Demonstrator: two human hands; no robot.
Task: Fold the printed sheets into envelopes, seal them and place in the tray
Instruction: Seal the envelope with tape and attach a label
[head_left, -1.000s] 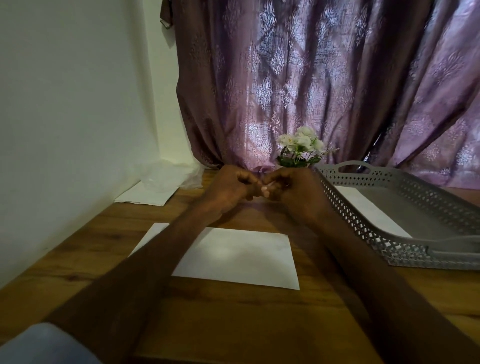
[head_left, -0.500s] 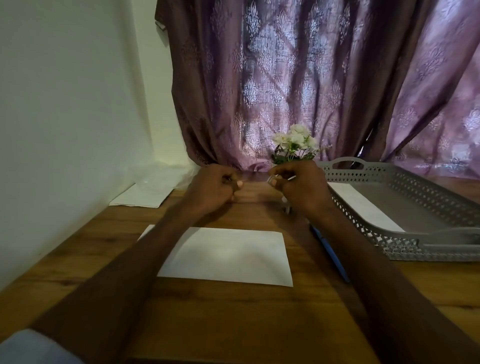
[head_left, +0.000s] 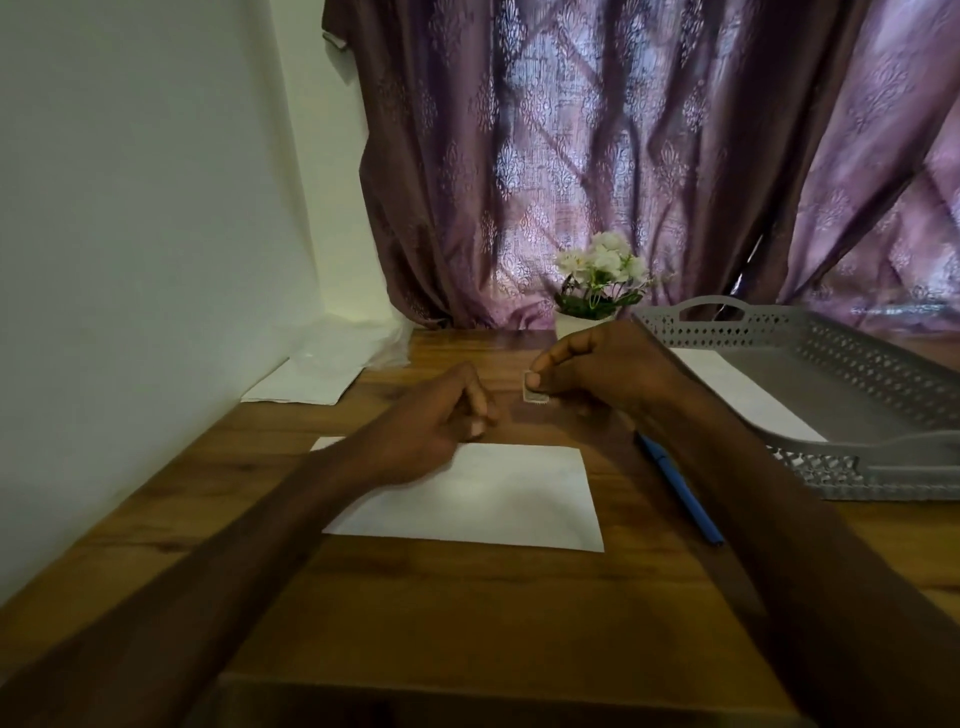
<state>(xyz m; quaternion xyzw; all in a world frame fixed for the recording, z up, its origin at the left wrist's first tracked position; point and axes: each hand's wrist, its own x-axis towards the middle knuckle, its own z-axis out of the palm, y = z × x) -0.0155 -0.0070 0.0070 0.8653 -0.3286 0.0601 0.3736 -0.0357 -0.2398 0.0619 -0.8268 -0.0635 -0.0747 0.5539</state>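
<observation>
The wooden table (head_left: 467, 597) carries everything, and I go from big to small. The grey perforated tray (head_left: 883, 467) sits at the table's right edge, within reach of my right arm, I judge so finished pieces can drop straight in; it already holds one white folded piece (head_left: 737, 389) lying flat against its near-left wall. A white envelope (head_left: 493, 499) lies flat at the middle of the table, squarely before me, its left part under my left forearm. A blue pen (head_left: 680, 493) lies between it and the tray. My left hand (head_left: 441, 421) hovers by the envelope's far edge, fingers loosely curled, holding nothing I can see. My right hand (head_left: 597, 371) pinches a small stamp-like sticker (head_left: 535, 396) just beyond that edge, probably the seal.
</observation>
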